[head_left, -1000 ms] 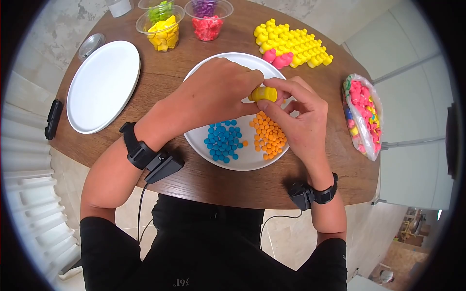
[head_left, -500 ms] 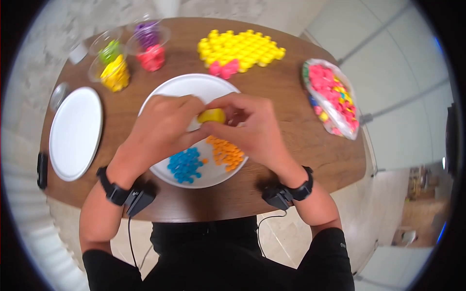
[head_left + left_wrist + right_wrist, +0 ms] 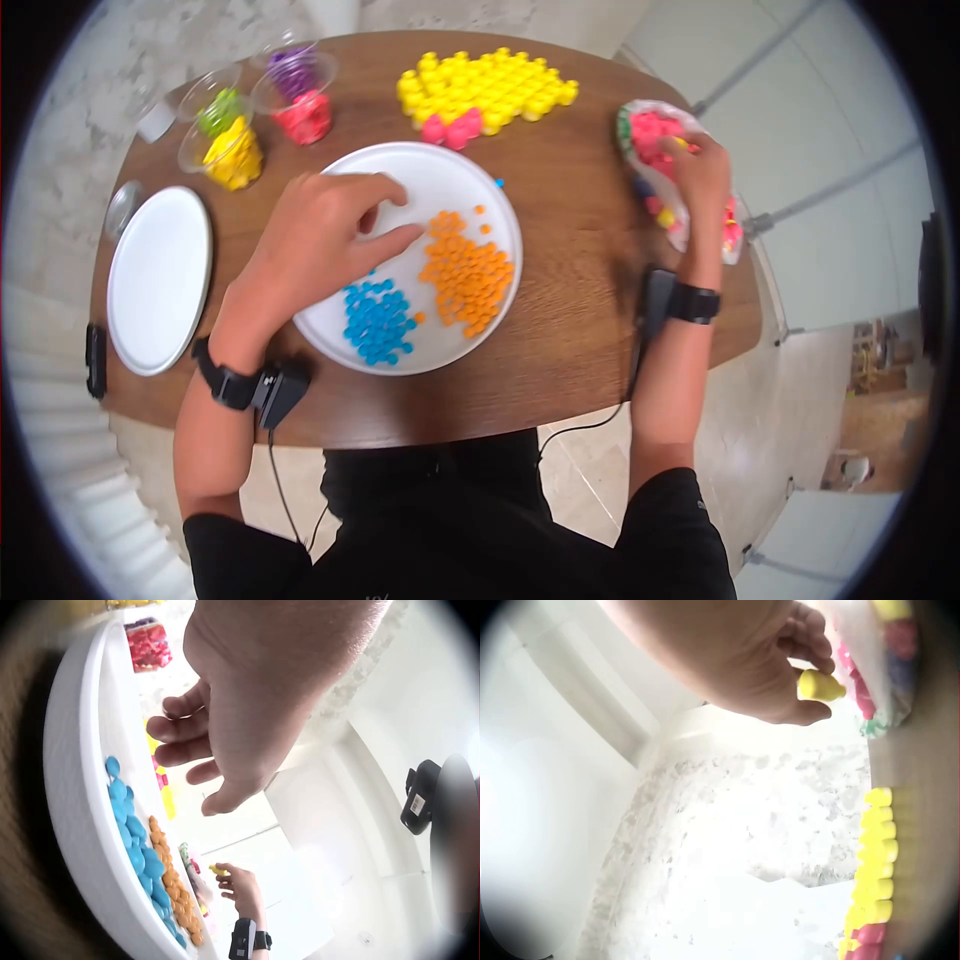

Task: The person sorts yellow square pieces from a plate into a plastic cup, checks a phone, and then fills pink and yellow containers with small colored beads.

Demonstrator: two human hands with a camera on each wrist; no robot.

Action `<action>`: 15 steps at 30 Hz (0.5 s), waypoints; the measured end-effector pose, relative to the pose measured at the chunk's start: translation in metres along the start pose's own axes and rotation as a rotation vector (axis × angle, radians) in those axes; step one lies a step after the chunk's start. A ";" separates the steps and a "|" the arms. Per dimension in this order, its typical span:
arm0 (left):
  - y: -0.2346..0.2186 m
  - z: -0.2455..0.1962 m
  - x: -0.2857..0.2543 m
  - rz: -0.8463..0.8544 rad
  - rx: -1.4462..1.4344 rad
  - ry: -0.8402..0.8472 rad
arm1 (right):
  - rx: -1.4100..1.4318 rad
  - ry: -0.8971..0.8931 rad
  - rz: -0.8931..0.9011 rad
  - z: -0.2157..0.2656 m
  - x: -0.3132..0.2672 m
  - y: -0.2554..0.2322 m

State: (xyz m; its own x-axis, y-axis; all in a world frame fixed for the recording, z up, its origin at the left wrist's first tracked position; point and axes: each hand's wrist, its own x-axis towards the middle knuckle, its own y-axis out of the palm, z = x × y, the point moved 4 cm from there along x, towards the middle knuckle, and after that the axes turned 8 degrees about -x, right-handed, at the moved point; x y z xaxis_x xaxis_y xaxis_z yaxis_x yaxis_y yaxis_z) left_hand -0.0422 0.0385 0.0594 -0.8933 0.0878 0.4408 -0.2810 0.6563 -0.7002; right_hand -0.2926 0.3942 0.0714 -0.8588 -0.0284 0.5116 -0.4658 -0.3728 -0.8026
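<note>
My left hand (image 3: pixel 320 240) hovers over the left part of the white plate (image 3: pixel 400 160), fingers apart and holding nothing. On that plate lie a pile of blue pieces (image 3: pixel 378 322) and a pile of orange pieces (image 3: pixel 465 275). My right hand (image 3: pixel 705 180) is over the clear bag (image 3: pixel 680 232) of pink, yellow and other coloured pieces. In the right wrist view, that hand (image 3: pixel 742 660) pinches a small yellow bottle (image 3: pixel 819 686) between thumb and fingers, beside the bag. The left wrist view shows my left hand (image 3: pixel 247 712) above the plate rim.
Yellow bottles (image 3: pixel 490 88) stand grouped at the back, with pink ones (image 3: pixel 452 130) at their front. Cups of yellow (image 3: pixel 232 155), green, purple and red pieces (image 3: pixel 305 118) stand back left. An empty white plate (image 3: pixel 160 280) lies left. A blue piece (image 3: pixel 499 183) is beside the central plate.
The right hand has gone from above the plate rightward to the bag with the yellow bottle. The left hand no longer touches the bottle and stays above the plate.
</note>
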 end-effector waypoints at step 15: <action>0.002 0.017 0.000 0.302 -0.072 -0.312 | 0.542 -0.758 0.451 0.200 -0.143 0.020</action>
State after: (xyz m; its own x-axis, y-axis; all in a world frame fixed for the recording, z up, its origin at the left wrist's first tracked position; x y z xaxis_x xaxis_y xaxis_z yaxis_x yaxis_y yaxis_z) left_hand -0.0487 0.0275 0.0486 -0.9979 0.0604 0.0238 0.0243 0.6874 -0.7259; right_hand -0.1367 0.2054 0.0436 -0.4822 -0.7756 0.4073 0.1856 -0.5449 -0.8177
